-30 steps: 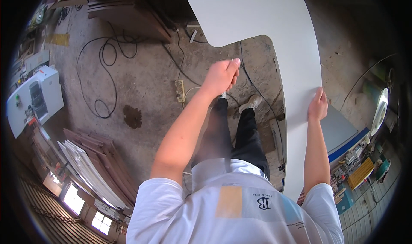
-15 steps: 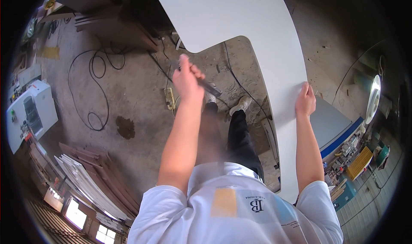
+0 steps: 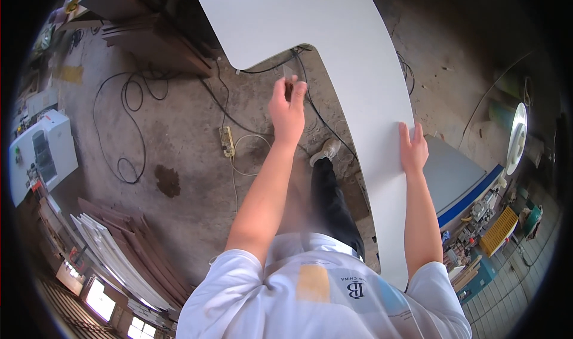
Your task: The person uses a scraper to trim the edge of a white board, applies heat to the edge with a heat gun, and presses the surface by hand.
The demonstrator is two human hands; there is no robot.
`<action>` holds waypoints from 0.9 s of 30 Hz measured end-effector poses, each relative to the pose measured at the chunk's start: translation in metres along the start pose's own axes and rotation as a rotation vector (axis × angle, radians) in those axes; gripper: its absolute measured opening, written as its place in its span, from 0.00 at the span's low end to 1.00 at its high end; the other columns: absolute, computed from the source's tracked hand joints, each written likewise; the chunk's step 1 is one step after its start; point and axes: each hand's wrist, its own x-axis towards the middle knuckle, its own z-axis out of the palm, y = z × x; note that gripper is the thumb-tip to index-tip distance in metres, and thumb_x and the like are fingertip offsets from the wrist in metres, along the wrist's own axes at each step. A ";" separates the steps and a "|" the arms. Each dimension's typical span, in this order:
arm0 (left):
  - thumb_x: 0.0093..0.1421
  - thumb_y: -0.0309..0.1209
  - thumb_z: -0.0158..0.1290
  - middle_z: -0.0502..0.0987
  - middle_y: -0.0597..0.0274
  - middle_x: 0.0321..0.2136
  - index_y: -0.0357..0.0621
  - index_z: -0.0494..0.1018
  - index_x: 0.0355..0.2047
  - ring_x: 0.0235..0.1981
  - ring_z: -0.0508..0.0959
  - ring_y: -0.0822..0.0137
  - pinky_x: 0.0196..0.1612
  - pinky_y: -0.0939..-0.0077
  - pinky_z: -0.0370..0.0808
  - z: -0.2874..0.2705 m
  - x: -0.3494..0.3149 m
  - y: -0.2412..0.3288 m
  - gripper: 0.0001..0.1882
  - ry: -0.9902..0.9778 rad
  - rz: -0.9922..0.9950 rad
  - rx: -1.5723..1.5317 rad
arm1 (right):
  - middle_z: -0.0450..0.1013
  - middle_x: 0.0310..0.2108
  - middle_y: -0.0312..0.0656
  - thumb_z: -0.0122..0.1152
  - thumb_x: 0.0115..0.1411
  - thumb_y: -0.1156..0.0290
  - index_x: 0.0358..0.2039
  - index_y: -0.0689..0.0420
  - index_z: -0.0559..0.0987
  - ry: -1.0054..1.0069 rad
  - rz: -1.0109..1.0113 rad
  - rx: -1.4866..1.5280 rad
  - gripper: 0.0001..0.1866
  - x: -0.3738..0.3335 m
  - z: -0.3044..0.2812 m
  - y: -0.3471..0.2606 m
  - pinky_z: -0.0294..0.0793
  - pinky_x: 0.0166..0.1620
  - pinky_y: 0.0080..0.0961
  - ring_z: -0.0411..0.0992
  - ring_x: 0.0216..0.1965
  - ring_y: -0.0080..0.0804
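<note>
A large white L-shaped desktop panel (image 3: 298,17) with a rounded inner corner runs from the top down along my right side. My right hand (image 3: 413,151) is at its outer edge, one finger over the top face and another along the rim; the rest of its grip is hidden. In front of my body, left of the panel's narrow arm, my left hand (image 3: 287,115) is closed on a small brown-handled tool (image 3: 289,91). A faint pale, blade-like part seems to stick out past the fingertips, too blurred to name. The tool is apart from the panel.
Black cables (image 3: 143,130) and a power strip (image 3: 227,142) lie on the concrete floor. Brown boards (image 3: 161,46) stand at the far left, stacked panels (image 3: 119,255) at the near left. On the right are a grey board (image 3: 453,175), a round white fan-like object (image 3: 518,139) and a yellow crate (image 3: 498,228).
My left hand has moved right and turned, so the tool no longer points down toward my feet. My right hand's fingers have loosened and spread at the panel edge. The panel appears shifted left.
</note>
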 end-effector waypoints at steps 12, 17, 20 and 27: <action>0.61 0.21 0.61 0.80 0.59 0.36 0.39 0.82 0.43 0.33 0.81 0.60 0.36 0.67 0.78 0.022 0.044 0.011 0.09 0.552 0.741 0.605 | 0.79 0.29 0.46 0.57 0.66 0.40 0.45 0.53 0.77 0.015 -0.083 -0.015 0.27 -0.035 -0.001 0.049 0.75 0.38 0.41 0.78 0.34 0.51; 0.57 0.24 0.61 0.80 0.62 0.32 0.45 0.82 0.38 0.31 0.82 0.57 0.33 0.64 0.78 0.043 0.064 0.017 0.08 0.699 0.678 0.685 | 0.79 0.29 0.47 0.57 0.65 0.40 0.47 0.55 0.78 0.018 -0.141 0.037 0.28 -0.035 0.001 0.051 0.75 0.37 0.42 0.78 0.33 0.52; 0.56 0.24 0.61 0.80 0.63 0.32 0.46 0.82 0.37 0.31 0.82 0.57 0.31 0.63 0.77 0.057 0.070 0.020 0.08 0.706 0.738 0.761 | 0.78 0.28 0.48 0.58 0.65 0.40 0.47 0.57 0.78 0.000 -0.119 0.065 0.29 -0.036 0.002 0.048 0.75 0.36 0.42 0.77 0.32 0.53; 0.56 0.21 0.61 0.81 0.61 0.31 0.43 0.83 0.37 0.31 0.82 0.58 0.36 0.69 0.78 0.033 0.060 0.035 0.08 0.140 0.832 0.610 | 0.77 0.25 0.48 0.58 0.65 0.42 0.40 0.57 0.76 0.006 -0.131 -0.010 0.27 -0.035 -0.003 0.041 0.74 0.35 0.42 0.77 0.30 0.53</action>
